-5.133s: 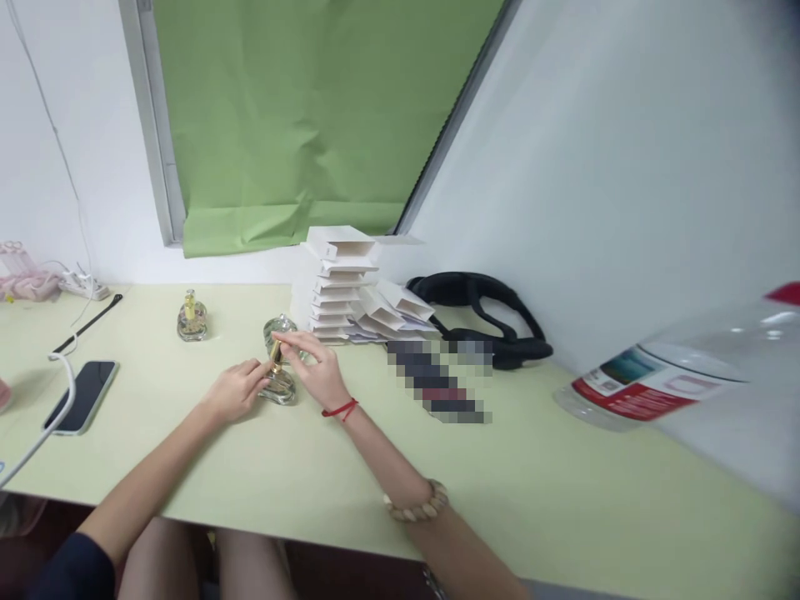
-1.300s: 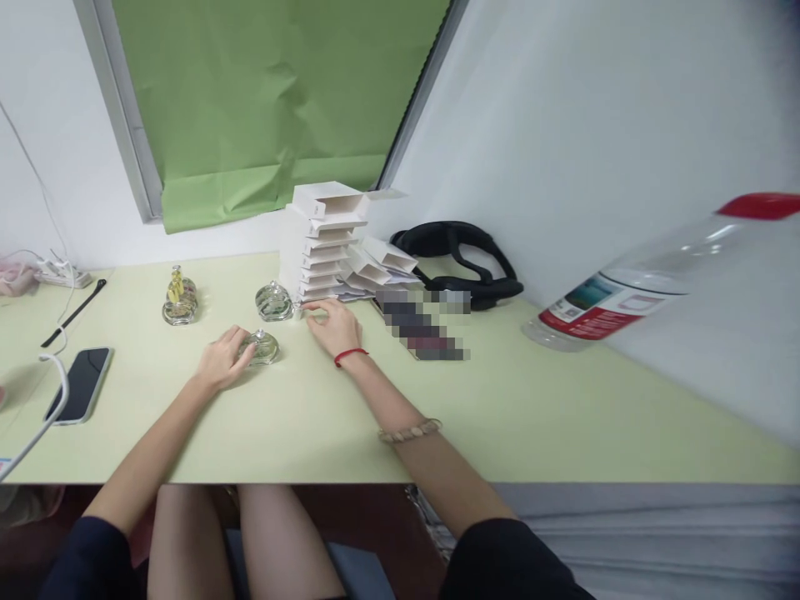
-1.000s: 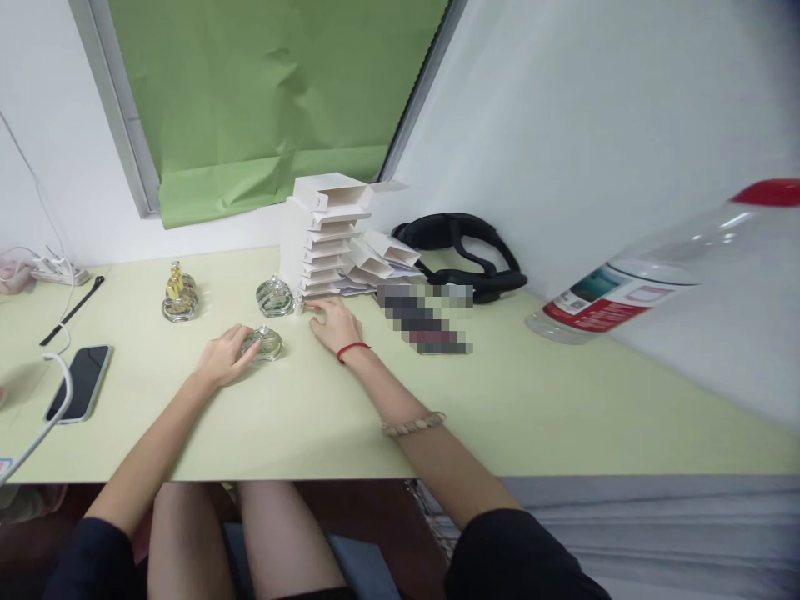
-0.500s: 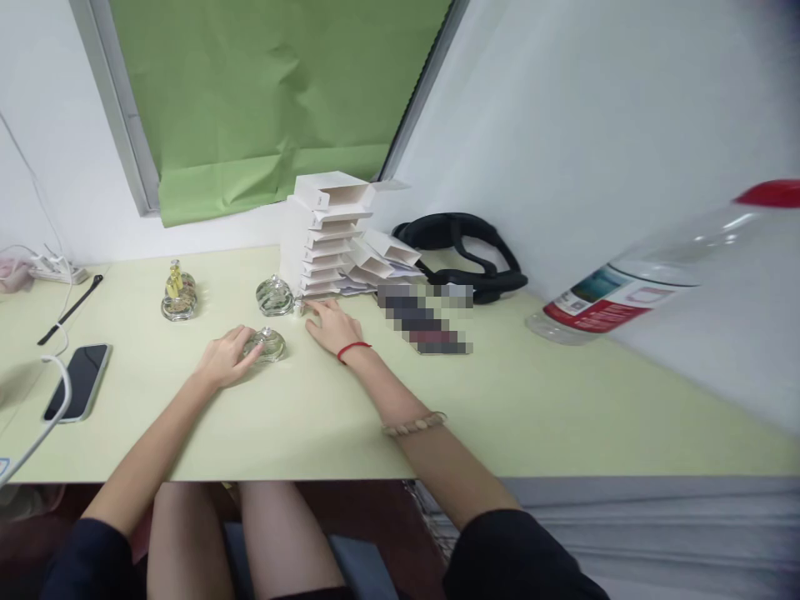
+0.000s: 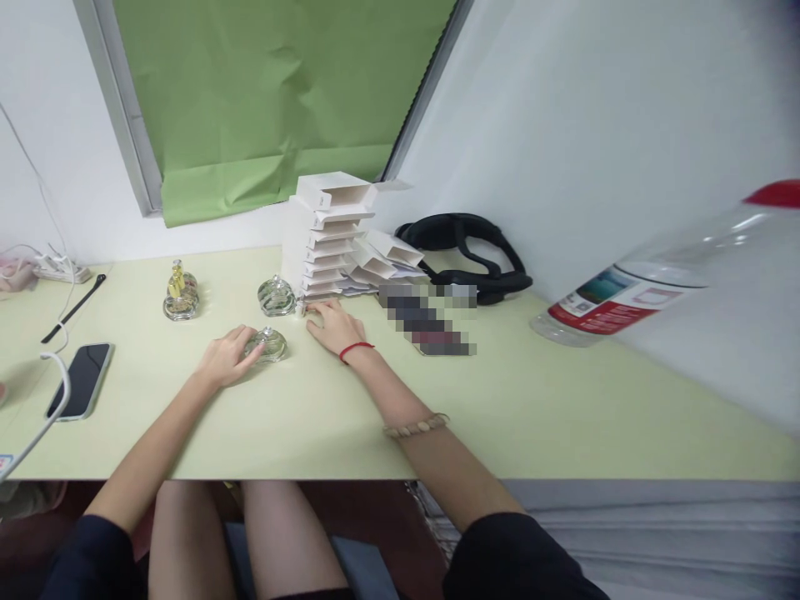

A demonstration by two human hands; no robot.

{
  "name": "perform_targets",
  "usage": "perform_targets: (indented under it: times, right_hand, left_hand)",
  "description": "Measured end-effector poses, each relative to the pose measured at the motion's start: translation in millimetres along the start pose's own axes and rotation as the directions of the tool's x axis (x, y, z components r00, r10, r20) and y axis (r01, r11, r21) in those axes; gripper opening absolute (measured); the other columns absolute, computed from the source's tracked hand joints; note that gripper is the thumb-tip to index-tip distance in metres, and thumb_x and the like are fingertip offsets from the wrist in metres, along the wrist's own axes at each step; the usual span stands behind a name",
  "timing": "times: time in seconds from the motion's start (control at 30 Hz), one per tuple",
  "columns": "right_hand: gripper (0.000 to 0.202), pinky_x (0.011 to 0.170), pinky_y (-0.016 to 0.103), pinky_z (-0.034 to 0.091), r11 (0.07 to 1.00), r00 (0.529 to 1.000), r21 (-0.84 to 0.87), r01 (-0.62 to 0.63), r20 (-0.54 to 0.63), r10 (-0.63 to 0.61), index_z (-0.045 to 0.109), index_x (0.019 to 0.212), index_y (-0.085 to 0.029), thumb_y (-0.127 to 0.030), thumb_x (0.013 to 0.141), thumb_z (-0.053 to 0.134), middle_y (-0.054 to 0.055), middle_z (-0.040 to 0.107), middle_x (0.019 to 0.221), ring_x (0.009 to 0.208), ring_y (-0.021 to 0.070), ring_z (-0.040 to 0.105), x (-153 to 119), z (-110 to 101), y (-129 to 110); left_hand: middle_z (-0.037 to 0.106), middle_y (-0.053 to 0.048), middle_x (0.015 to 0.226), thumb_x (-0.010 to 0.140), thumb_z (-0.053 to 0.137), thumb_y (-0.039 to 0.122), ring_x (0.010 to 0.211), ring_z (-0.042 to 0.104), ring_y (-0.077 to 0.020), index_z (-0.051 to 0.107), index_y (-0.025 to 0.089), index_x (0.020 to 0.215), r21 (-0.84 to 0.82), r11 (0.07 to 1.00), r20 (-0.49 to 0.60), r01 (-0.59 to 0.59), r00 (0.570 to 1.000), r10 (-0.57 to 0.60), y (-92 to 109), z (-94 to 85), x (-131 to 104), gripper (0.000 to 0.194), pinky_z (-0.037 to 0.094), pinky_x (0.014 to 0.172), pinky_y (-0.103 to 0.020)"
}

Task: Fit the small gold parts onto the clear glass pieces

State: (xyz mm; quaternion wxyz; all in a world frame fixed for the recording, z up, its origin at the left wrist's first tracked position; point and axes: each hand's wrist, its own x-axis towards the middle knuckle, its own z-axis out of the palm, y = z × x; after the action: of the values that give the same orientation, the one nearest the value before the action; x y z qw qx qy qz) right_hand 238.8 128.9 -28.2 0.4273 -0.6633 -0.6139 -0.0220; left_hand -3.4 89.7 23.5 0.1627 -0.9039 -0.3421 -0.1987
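A glass bottle lies on the pale table, with the fingers and thumb of my left hand around its left side. My right hand rests farther right, its fingertips at a small clear and silvery piece. Just left of that piece is another round glass bottle. At the left stand more glass bottles, one with a yellow upper part. White open boxes are stacked behind my right hand.
A black phone and a white cable are at the left. Toward the right are a black headset, a pixelated flat item and a large clear bottle with a red cap. A power strip sits at the back left.
The whole view has shifted slightly, so things appear a little farther right. Both hands keep nearly the same pose at the same items.
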Motion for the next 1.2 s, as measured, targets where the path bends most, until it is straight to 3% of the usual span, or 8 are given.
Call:
perform_targets:
  times: [0.3,0.53,0.73,0.8,0.87,0.93,1.0,1.2]
  right_hand:
    - [0.013,0.079,0.032,0.047,0.997,0.998,0.071,-0.039,-0.038,0.042,0.071,0.092,-0.023,-0.022,0.081,0.063,0.002,0.065,0.118,0.1,0.0225,0.063,-4.7,-11.3,-9.1]
    - [0.015,0.077,0.029,0.046,0.991,0.995,0.094,-0.096,-0.027,0.099,0.075,0.091,-0.024,-0.024,0.083,0.063,0.0,0.072,0.105,0.101,0.0235,0.065,-8.4,-21.0,-15.8]
    - [0.017,0.077,0.03,0.047,0.946,0.987,0.31,-0.09,-0.1,0.126,0.074,0.088,-0.022,-0.021,0.072,0.068,0.0,0.073,0.092,0.09,0.0209,0.065,-8.9,-24.0,-17.7]
    - [0.018,0.066,0.028,0.046,0.861,0.982,0.508,0.002,-0.163,0.093,0.074,0.085,-0.019,-0.026,0.07,0.069,0.003,0.072,0.09,0.069,0.0159,0.062,-9.5,-24.0,-21.0]
    - [0.025,0.052,0.025,0.04,0.684,0.982,0.719,0.126,-0.186,0.014,0.074,0.083,-0.016,-0.035,0.069,0.069,0.006,0.071,0.089,0.051,0.0092,0.05,-11.4,-23.9,-26.8]
    - [0.033,0.043,0.023,0.033,0.482,0.979,0.852,0.204,-0.184,-0.088,0.074,0.083,-0.015,-0.043,0.067,0.07,0.007,0.07,0.09,0.044,0.0053,0.042,-14.8,-23.5,-34.4]
    - [0.034,0.04,0.022,0.031,0.355,0.972,0.91,0.216,-0.165,-0.17,0.074,0.081,-0.015,-0.046,0.066,0.073,0.007,0.068,0.093,0.044,0.0035,0.039,-18.9,-22.5,-41.5]
    - [0.023,0.048,0.022,0.037,0.285,0.919,0.914,0.29,-0.182,-0.35,0.077,0.077,-0.02,-0.041,0.067,0.077,0.008,0.067,0.09,0.065,0.0111,0.054,-22.7,-15.3,-46.6]
  left_hand:
    - [0.06,-0.007,0.128,0.104,0.026,0.04,0.117,0.059,-0.0188,0.045,0.02,0.133,0.002,1.0,0.03,0.022,0.999,-0.022,-6.3,1.6,-0.7,0.04,0.049,0.085,-0.029]
    - [0.061,-0.005,0.128,0.103,0.029,0.043,0.116,0.06,-0.019,0.048,0.02,0.13,-0.004,0.998,0.048,0.055,0.997,-0.055,1.8,-4.0,-0.9,0.04,0.049,0.092,-0.03]
    - [0.061,-0.007,0.126,0.104,0.028,0.042,0.114,0.061,-0.0184,0.048,0.02,0.133,0.033,0.999,0.039,0.035,0.999,-0.036,0.7,-0.8,0.3,0.042,0.051,0.085,-0.028]
    - [0.062,-0.007,0.125,0.104,0.028,0.042,0.113,0.061,-0.0185,0.048,0.02,0.134,0.041,0.999,0.04,0.031,0.999,-0.032,0.3,0.6,0.7,0.042,0.052,0.083,-0.028]
    - [0.062,-0.007,0.123,0.104,0.027,0.043,0.112,0.062,-0.0185,0.048,0.02,0.135,0.044,0.999,0.043,0.026,0.999,-0.028,0.7,1.3,0.8,0.044,0.051,0.083,-0.027]
    - [0.063,-0.008,0.121,0.104,0.026,0.044,0.111,0.062,-0.0185,0.048,0.02,0.136,0.047,0.999,0.045,0.017,0.999,-0.019,1.8,1.3,0.8,0.046,0.051,0.081,-0.027]
    - [0.063,-0.008,0.12,0.104,0.025,0.045,0.109,0.063,-0.0184,0.048,0.02,0.137,0.049,0.999,0.047,0.006,0.999,-0.008,3.2,1.1,0.9,0.047,0.051,0.079,-0.027]
    - [0.064,-0.008,0.117,0.104,0.026,0.045,0.104,0.064,-0.0194,0.048,0.02,0.136,0.067,0.998,0.056,-0.022,0.998,0.018,5.1,1.3,0.9,0.047,0.051,0.076,-0.027]
